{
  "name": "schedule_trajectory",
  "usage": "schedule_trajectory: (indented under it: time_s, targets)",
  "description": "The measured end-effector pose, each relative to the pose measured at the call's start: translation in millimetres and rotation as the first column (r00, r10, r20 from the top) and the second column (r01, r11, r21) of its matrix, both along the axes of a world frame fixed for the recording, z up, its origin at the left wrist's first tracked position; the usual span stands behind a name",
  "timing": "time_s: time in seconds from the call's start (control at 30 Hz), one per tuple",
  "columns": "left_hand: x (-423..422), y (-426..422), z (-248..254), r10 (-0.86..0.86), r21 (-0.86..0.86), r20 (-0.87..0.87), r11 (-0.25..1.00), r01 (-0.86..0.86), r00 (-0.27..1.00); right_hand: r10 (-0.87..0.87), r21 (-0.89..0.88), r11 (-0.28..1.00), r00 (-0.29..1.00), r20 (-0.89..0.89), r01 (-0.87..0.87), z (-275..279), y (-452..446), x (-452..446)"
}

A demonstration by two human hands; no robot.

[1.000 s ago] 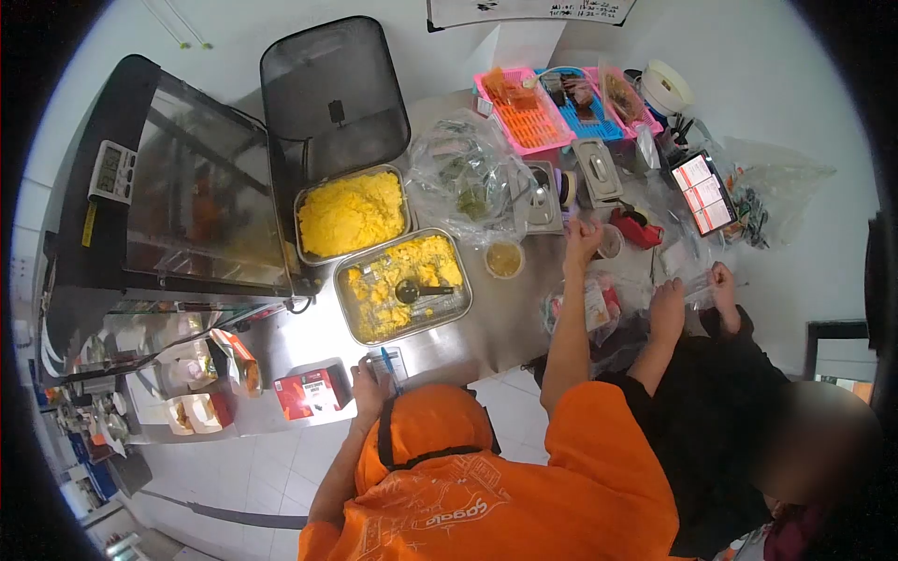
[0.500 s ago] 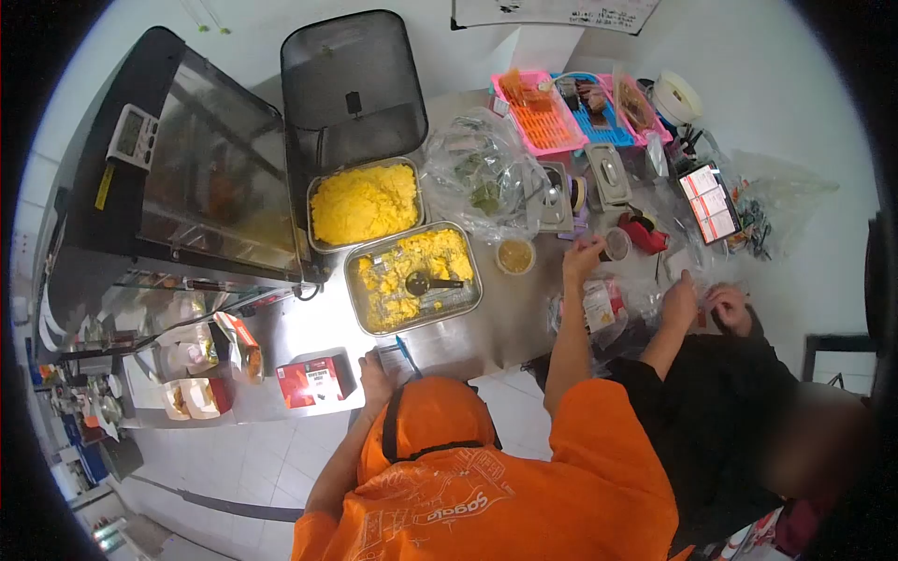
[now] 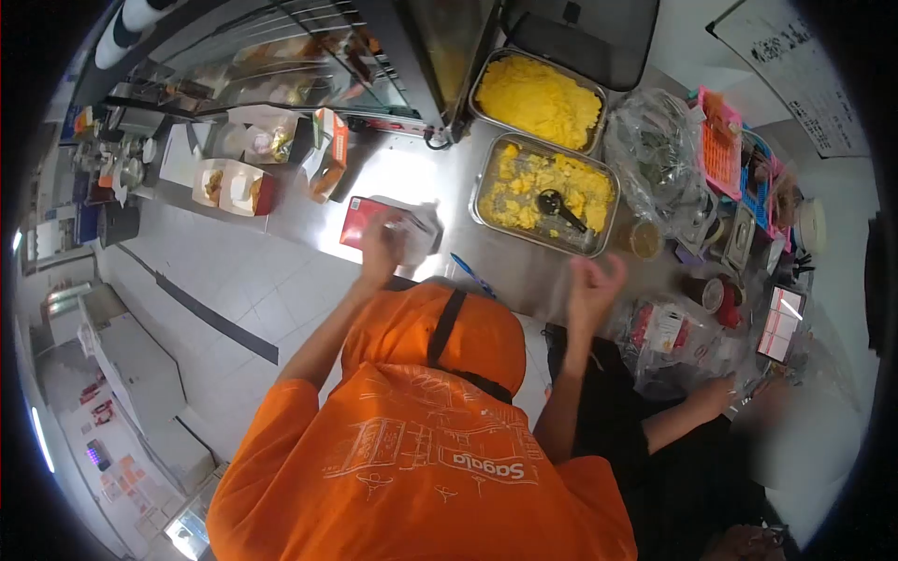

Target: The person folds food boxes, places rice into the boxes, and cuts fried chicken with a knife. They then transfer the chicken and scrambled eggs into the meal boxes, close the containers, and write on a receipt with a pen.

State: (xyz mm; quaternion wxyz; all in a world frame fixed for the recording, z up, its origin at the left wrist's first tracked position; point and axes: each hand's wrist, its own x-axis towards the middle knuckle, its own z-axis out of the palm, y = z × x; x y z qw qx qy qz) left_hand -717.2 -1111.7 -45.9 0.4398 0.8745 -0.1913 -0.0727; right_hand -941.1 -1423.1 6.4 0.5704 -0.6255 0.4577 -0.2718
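Note:
My left hand (image 3: 378, 251) is at the red box (image 3: 360, 217) on the steel counter, with a pale paper slip (image 3: 418, 238) at its fingers. Motion smears the slip, and it covers part of the box. A blue pen (image 3: 472, 274) lies to the right of it. My right hand (image 3: 592, 288) hovers by the front right corner of a steel tray (image 3: 524, 241), thumb and fingers curved and apart, nothing visible between them. Crumbled yellow food (image 3: 571, 178) and a black scoop (image 3: 559, 208) are in that tray.
Behind stands a fuller tray of yellow food (image 3: 538, 98). A glass display cabinet (image 3: 281, 56) and open food boxes (image 3: 229, 190) are at left. Plastic bags (image 3: 659, 154), a sauce cup (image 3: 644, 239) and pink baskets (image 3: 720, 145) fill the right. A co-worker's hand (image 3: 711, 397) is there.
The view has turned, shifting the counter's contents rightward. My left hand has moved with the slip to the red box; the pen now lies apart. My right hand has come back from beside the small cup.

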Motion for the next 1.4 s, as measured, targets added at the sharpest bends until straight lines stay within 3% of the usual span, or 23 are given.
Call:
schedule_trajectory:
  time_s: [0.07, 0.1, 0.2, 0.23, 0.33, 0.4, 0.47, 0.57, 0.67, 0.77, 0.87, 0.97, 1.07, 1.17, 1.27, 1.4]
  targets:
    - [23, 29, 17, 0.065, -0.030, 0.031, 0.997, -0.064, 0.997, 0.193, 0.026, 0.981, 0.981, 0.034, -0.194, -4, 50, 34]
    - [36, 48, 6, 0.000, 0.009, 0.140, 1.000, -0.001, 0.990, 0.282, 0.031, 0.959, 0.959, 0.029, -0.283, 7, 74, 56]
    - [54, 84, -8, -0.168, 0.167, 0.297, 0.978, 0.123, 0.940, 0.567, 0.007, 0.824, 0.824, -0.018, -0.567, -34, 133, 109]
    - [54, 92, -7, -0.181, 0.168, 0.208, 0.975, 0.147, 0.961, 0.650, -0.004, 0.760, 0.760, -0.013, -0.650, -30, 151, 128]
    - [56, 99, 4, -0.211, 0.272, 0.206, 0.950, 0.151, 0.956, 0.761, 0.229, 0.642, 0.645, -0.074, -0.732, -21, 196, 173]
    - [58, 103, -2, -0.266, 0.240, 0.311, 0.951, 0.195, 0.912, 0.743, -0.111, 0.628, 0.636, -0.208, -0.770, -50, 219, 194]
    - [58, 106, -3, -0.289, 0.327, 0.302, 0.927, 0.186, 0.909, 0.680, -0.256, 0.579, 0.632, -0.372, -0.774, -69, 234, 205]
    - [61, 111, 2, -0.342, 0.466, 0.256, 0.863, 0.195, 0.904, 0.483, -0.255, 0.583, 0.582, -0.655, -0.771, -52, 252, 216]
    - [69, 116, 4, -0.393, 0.489, 0.263, 0.841, 0.230, 0.881, 0.395, -0.260, 0.619, 0.581, -0.712, -0.741, -39, 256, 216]
    - [80, 121, 7, -0.438, 0.456, 0.319, 0.848, 0.269, 0.840, 0.343, -0.131, 0.709, 0.500, -0.795, -0.693, -32, 249, 207]
    - [92, 127, 9, -0.482, 0.428, 0.264, 0.835, 0.346, 0.835, 0.389, -0.174, 0.756, 0.647, -0.656, -0.631, -34, 235, 181]
    - [107, 129, 2, -0.606, 0.353, 0.285, 0.787, 0.507, 0.742, 0.498, -0.100, 0.794, 0.736, -0.459, -0.599, -50, 228, 172]
    - [116, 131, -5, -0.599, 0.282, 0.221, 0.794, 0.538, 0.769, 0.666, -0.058, 0.687, 0.659, -0.350, -0.724, -58, 237, 185]
    - [128, 134, -15, -0.638, 0.096, 0.067, 0.770, 0.631, 0.767, 0.752, -0.069, 0.454, 0.424, -0.505, -0.888, -48, 259, 225]
    - [129, 137, -26, -0.627, 0.021, 0.023, 0.779, 0.627, 0.779, 0.636, -0.098, 0.436, 0.383, -0.670, -0.895, -61, 276, 250]
    - [128, 137, -31, -0.620, 0.007, -0.007, 0.784, 0.620, 0.785, 0.571, -0.122, 0.462, 0.400, -0.717, -0.878, -60, 277, 250]
